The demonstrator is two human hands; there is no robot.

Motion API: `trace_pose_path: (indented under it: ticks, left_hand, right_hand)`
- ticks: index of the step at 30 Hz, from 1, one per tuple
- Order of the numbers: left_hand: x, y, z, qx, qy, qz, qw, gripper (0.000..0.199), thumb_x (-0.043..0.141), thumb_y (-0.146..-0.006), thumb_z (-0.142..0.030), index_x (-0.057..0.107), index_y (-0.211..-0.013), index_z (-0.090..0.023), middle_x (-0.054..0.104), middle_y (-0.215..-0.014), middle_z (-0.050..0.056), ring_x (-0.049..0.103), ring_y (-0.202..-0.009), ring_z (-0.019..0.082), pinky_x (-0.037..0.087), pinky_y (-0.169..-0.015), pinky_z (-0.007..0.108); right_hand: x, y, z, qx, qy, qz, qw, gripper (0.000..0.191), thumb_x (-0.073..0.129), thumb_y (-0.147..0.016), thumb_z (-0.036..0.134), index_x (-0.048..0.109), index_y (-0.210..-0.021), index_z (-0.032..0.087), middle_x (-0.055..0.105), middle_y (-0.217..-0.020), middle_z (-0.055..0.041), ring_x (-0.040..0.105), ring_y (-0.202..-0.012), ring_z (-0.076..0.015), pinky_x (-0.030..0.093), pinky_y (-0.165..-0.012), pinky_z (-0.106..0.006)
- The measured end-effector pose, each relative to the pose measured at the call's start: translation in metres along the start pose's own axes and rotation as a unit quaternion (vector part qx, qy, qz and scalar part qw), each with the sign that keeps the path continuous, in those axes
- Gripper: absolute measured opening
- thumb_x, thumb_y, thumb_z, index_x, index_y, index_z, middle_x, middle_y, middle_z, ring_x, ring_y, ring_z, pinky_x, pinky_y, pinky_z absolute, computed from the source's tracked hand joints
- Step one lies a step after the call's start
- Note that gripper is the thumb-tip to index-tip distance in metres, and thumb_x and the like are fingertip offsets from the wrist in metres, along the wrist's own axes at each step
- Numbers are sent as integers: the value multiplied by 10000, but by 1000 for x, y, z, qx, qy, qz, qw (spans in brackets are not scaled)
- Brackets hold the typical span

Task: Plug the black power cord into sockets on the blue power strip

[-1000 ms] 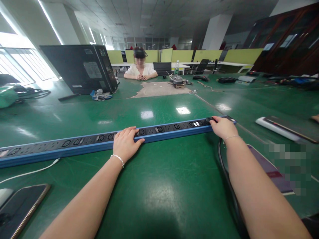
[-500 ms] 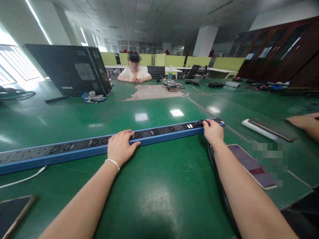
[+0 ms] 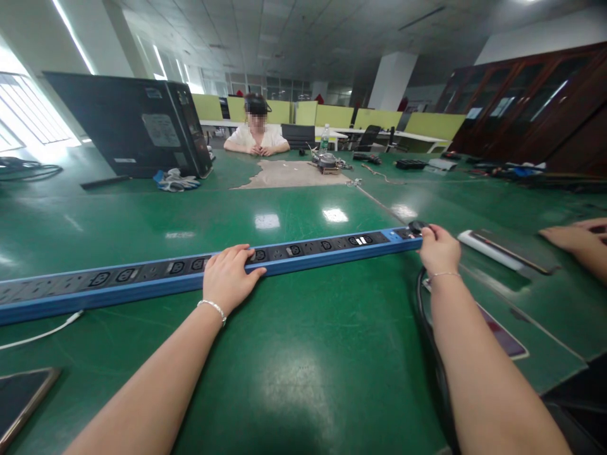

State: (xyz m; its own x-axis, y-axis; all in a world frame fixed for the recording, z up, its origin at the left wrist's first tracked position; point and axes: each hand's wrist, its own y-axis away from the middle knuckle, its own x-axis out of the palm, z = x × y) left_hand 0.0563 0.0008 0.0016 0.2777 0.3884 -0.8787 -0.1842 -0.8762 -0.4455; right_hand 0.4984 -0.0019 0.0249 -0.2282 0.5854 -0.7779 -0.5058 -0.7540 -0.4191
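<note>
A long blue power strip (image 3: 327,254) with black sockets lies across the green table. My left hand (image 3: 229,276) is closed over its middle, fingers on the sockets and thumb along the near side. At the strip's right end my right hand (image 3: 441,249) grips a black plug (image 3: 417,225), its fingers partly hiding it. A thick black cable (image 3: 423,309) hangs down beneath my right wrist. To the left of the plug, a bare blue section (image 3: 391,236) of the strip shows past the last socket block.
A phone (image 3: 505,332) lies partly under my right forearm; another phone (image 3: 23,398) is at the lower left. A white bar-shaped object (image 3: 488,251) lies near another person's hands (image 3: 576,243). Gloves (image 3: 175,181) and a black computer case (image 3: 128,126) stand behind. A person (image 3: 257,136) sits opposite.
My right hand has moved right with the black plug, to the strip's end, uncovering the blue section. My left hand stays on the strip.
</note>
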Motion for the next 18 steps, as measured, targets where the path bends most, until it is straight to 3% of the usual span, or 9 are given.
trace_pose_path:
  ticks: [4,10,18]
  left_hand:
    - [1,0,1,0,4,2,1000,380,541,-786,-480,601,-1088,-257,596,-1249,60,515,-1160,253,361,-981,436]
    - [1,-1,1,-1,1,2,1000,384,539,-787,-487,600,-1083,-251,593,-1252,58,512,-1164,251,363,-983,432]
    - [1,-1,1,-4,4,8,1000,387,542,-785,-484,596,-1094,-258,587,-1264,56,509,-1167,255,361,-982,445]
  right_hand:
    - [11,3,13,42,-4,-38,998,484,358,-861,386,580,-1217,143,679,-1004,-128,622,-895,-261,477,-800,-365]
    - [13,1,19,44,42,-4,998,482,380,-848,375,598,-1210,144,650,-1123,-152,593,-1027,-293,447,-876,-397]
    - [18,-1,20,28,100,33,994,497,355,-866,392,595,-1220,138,642,-1134,-178,604,-1011,-307,452,-855,-408]
